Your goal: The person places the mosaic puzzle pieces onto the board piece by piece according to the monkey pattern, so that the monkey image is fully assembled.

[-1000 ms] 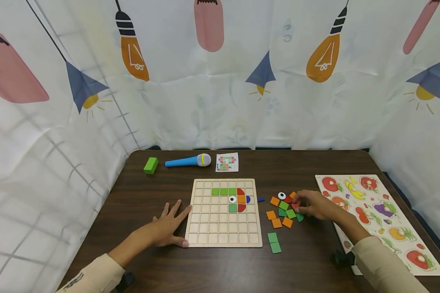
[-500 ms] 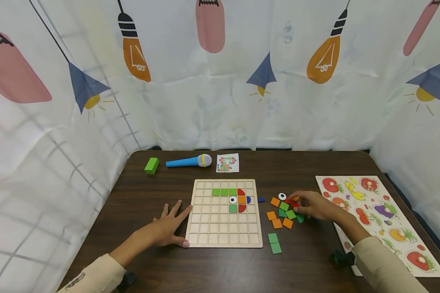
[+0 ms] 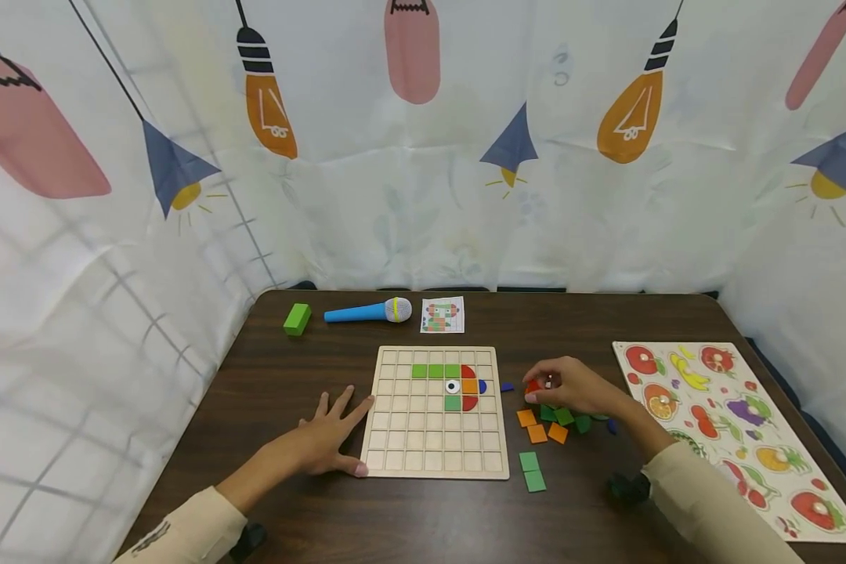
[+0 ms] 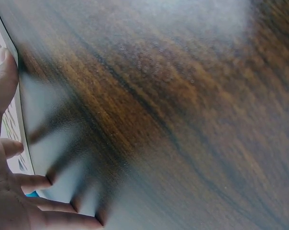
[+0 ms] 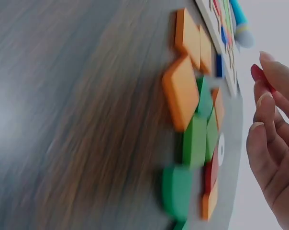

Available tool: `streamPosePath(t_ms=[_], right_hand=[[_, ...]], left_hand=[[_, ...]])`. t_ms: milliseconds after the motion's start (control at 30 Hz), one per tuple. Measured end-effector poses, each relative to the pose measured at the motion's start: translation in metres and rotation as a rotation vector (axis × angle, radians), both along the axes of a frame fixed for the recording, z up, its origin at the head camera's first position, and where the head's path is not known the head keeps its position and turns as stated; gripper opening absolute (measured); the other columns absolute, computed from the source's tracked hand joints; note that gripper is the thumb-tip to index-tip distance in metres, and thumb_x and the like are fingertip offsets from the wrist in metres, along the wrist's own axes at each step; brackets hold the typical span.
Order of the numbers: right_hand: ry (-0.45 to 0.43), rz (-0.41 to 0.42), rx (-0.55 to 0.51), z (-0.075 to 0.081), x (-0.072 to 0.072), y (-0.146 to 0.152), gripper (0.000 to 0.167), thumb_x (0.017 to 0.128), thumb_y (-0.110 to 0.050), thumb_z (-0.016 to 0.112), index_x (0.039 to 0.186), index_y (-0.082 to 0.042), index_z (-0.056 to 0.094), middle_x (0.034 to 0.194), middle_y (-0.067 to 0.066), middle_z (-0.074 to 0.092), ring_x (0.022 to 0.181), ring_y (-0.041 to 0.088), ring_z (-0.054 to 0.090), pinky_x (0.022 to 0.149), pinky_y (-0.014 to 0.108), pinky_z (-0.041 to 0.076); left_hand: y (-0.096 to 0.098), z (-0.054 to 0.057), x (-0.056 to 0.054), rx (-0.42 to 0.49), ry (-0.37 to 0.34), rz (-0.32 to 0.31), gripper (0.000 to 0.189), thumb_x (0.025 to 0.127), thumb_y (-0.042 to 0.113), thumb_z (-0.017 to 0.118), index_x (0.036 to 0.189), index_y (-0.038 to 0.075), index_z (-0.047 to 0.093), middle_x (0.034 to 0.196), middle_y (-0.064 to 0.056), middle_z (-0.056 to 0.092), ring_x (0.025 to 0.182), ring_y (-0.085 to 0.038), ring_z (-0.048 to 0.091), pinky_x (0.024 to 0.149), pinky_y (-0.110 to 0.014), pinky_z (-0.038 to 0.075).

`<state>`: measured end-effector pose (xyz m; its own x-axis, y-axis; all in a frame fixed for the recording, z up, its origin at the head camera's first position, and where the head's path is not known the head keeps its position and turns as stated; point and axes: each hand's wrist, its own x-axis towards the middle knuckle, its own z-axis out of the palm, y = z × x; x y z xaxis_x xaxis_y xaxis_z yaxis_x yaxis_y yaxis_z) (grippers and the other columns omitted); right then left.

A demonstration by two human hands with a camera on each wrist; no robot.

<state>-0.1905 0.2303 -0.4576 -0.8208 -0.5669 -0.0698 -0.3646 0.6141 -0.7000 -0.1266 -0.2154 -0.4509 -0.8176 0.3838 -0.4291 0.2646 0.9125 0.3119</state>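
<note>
With fingers spread, my left hand [image 3: 331, 435] rests on the table at the left side of a wooden grid board [image 3: 423, 442]; its thumb touches the board's edge in the left wrist view. On the board sit several flat pieces: green squares [image 3: 435, 370], red half-rounds, an orange square, a blue half-round and a white eye piece [image 3: 453, 386]. My right hand [image 3: 571, 390] pinches a small red piece [image 5: 257, 73] between thumb and forefinger. It is held just above the loose pieces, partly covering them in the head view. Its exact shape is hidden by the fingers.
Loose orange tiles [image 3: 537, 434] and green tiles [image 3: 564, 417] lie right of the board, with two green squares [image 3: 532, 470] nearer. A picture card [image 3: 442, 315], blue toy microphone [image 3: 359, 312] and green block [image 3: 297, 319] lie behind. A fruit puzzle board [image 3: 736, 435] is at the right.
My right hand has lifted from the pile and moved left toward the grid board, now holding a red piece. The left hand stays in place. The view has shifted slightly.
</note>
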Motion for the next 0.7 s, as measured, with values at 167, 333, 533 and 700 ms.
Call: streamPosePath(t_ms=[167,333,533,700], right_hand=[[-0.059,0.018,-0.051,0.004,-0.005,-0.027,0.033,0.094,-0.026,0.072,0.120,-0.006,0.070,0.082,0.000,0.063,0.062,0.013,0.057,0.057,0.025,0.050],[-0.083,0.073,-0.106,0.005,-0.010,-0.056,0.033,0.096,-0.018,0.069,0.124,-0.002,0.068,0.079,0.009,0.068,0.059,0.018,0.060,0.055,0.026,0.050],[-0.057,0.097,-0.118,0.002,-0.018,-0.087,0.032,0.095,-0.017,0.070,0.124,-0.004,0.069,0.094,0.003,0.068,0.065,0.015,0.059,0.058,0.024,0.050],[-0.001,0.070,-0.109,-0.003,-0.028,-0.111,0.028,0.092,-0.018,0.074,0.117,-0.006,0.071,0.089,-0.001,0.066,0.070,0.011,0.054,0.059,0.022,0.046]], left_hand=[[0.001,0.001,0.001,-0.001,0.003,-0.001,0.110,0.077,0.059,0.076,0.162,0.019,0.018,0.166,-0.027,0.006,0.142,-0.068,0.008,0.092,-0.085,0.030],[0.001,0.001,0.002,0.007,0.004,-0.003,0.110,0.077,0.058,0.077,0.162,0.019,0.017,0.166,-0.027,0.006,0.142,-0.068,0.007,0.091,-0.086,0.029],[0.001,0.001,0.002,0.007,-0.002,0.002,0.110,0.077,0.058,0.077,0.162,0.020,0.017,0.166,-0.027,0.006,0.143,-0.067,0.007,0.092,-0.086,0.028],[0.001,0.002,0.002,0.005,0.001,0.001,0.110,0.077,0.058,0.077,0.162,0.019,0.018,0.166,-0.027,0.006,0.143,-0.067,0.007,0.092,-0.086,0.028]])
